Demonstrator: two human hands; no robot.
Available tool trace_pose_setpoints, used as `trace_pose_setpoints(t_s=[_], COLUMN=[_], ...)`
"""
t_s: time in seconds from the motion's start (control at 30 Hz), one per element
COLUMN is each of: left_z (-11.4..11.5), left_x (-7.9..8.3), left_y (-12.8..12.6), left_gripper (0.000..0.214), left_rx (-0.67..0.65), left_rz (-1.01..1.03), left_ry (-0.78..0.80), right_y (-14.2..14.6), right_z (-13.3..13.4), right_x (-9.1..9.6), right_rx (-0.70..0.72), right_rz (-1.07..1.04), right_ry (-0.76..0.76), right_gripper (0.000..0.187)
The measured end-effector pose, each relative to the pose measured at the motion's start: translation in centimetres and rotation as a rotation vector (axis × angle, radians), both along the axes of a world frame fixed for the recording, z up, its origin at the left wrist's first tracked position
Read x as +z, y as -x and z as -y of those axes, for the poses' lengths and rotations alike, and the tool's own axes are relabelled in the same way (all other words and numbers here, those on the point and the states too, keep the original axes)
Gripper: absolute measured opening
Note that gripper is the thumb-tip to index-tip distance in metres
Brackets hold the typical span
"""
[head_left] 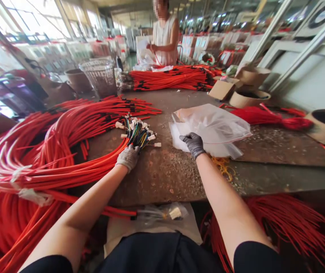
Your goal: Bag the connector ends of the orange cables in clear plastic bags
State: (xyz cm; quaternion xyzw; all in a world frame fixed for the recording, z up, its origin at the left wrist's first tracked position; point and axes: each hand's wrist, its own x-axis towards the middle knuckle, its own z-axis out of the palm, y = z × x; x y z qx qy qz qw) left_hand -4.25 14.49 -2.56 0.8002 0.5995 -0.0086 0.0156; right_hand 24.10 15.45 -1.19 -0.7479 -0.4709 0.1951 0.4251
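Note:
My left hand (128, 157), in a grey glove, is wrapped round the end of a bundle of red cables (94, 169). Beyond its fingers fan out thin coloured wires with white connectors (139, 132). The bundle curves away to the left, tied with a clear plastic strip (22, 185). My right hand (193, 144), in a darker grey glove, is closed at the near left edge of a clear plastic bag (210, 125), which lies in a small stack on the table. Its fingertips are partly hidden against the plastic.
Yellow rubber bands (223, 167) lie beside my right forearm. More red cables (174, 79) are piled at the table's far side, where a co-worker (165, 38) stands. A plastic basket (100, 77) is at back left; cardboard tubes (249, 98) stand at right. Debris covers the brown tabletop (162, 174).

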Motion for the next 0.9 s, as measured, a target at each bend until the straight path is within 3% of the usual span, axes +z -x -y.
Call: trace_pose_setpoints(t_s=[0.1, 0.17, 0.23, 0.33, 0.4, 0.47, 0.53, 0.63, 0.73, 0.8, 0.9], left_z=[0.4, 0.6, 0.8, 1.5, 2.2, 2.9, 3.5, 4.1, 4.9, 5.5, 6.2], left_x=[0.6, 1.5, 2.6, 4.3, 5.0, 5.1, 4.4, 2.9, 2.1, 2.0, 1.7], left_y=[0.0, -0.4, -1.6, -4.2, -5.5, -5.9, -5.8, -5.5, -5.7, -5.9, -6.2], left_gripper=[0.028, 0.022, 0.019, 0.027, 0.033, 0.037, 0.037, 0.037, 0.032, 0.028, 0.029], left_rx=[-0.015, 0.019, 0.025, -0.044, -0.086, -0.09, -0.09, -0.169, -0.244, -0.294, -0.305], left_rz=[0.144, 0.432, 0.674, 0.908, 1.175, 1.468, 1.609, 1.475, 1.279, 1.146, 0.993], left_ry=[-0.12, -0.161, -0.1, 0.308, 0.592, 0.709, 0.696, 0.525, 0.188, 0.043, -0.019], right_y=[0.9, 1.9, 3.0, 4.3, 4.7, 4.9, 5.2, 6.2, 7.4, 7.5, 6.8], right_z=[3.0, 5.5, 7.6, 8.9, 8.7, 8.4, 8.4, 9.6, 11.4, 12.3, 12.5], right_x=[-1.0, -1.8, -2.4, -2.5, -2.2, -1.8, -1.4, -1.0, -0.4, -0.1, 0.0], right_rx=[-0.173, -0.168, -0.119, -0.032, -0.02, -0.071, -0.126, -0.104, 0.102, 0.264, 0.423], right_rz=[-0.677, -0.978, -1.166, -1.249, -1.205, -1.14, -1.048, -0.848, -0.596, -0.482, -0.604], right_ry=[-0.246, -0.247, -0.207, -0.171, -0.193, -0.241, -0.279, -0.306, -0.263, -0.214, -0.157], right_gripper=[0.035, 0.037, 0.038, 0.039, 0.035, 0.034, 0.037, 0.038, 0.033, 0.025, 0.023])
